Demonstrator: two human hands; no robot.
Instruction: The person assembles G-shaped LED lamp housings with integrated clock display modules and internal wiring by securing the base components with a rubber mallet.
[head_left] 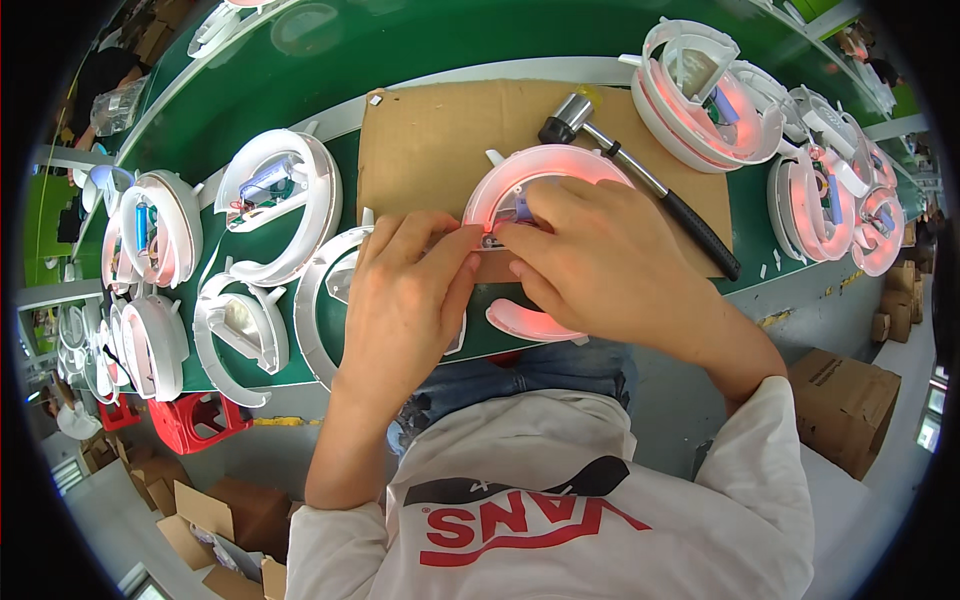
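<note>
Bench station, two bare hands at the middle. Left hand [405,290] comes in from the near side, fingers bent, thumb and index tips drawn together at the lower inside edge of the red-glowing curved lamp housing [545,160]. Right hand [600,265] arches over the housing's right part, fingertips likewise drawn in, almost meeting the left's. Both grips look nearly closed; what sits between the tips is covered, so I cannot tell what is pinched.

Housing lies partly on the cardboard sheet [430,140], squarely before the person, open inside facing up: probably so that both hands reach the inner parts at once. The right hand's arch likely steadies the shell too. Cardboard over the green benchtop [750,215] presumably cushions and guards the plastic.

Hammer [650,183] slants across the cardboard just beyond the right hand, handle toward the person's right; convenient to pick up, I judge. Curved glowing piece [525,320] rests near the bench edge, below the hands; whether joined to the housing, cannot tell.

Unlit housing [325,200] stands left, lit housing stack [710,110] right, both outside the working spot, seemingly to leave elbow room.
</note>
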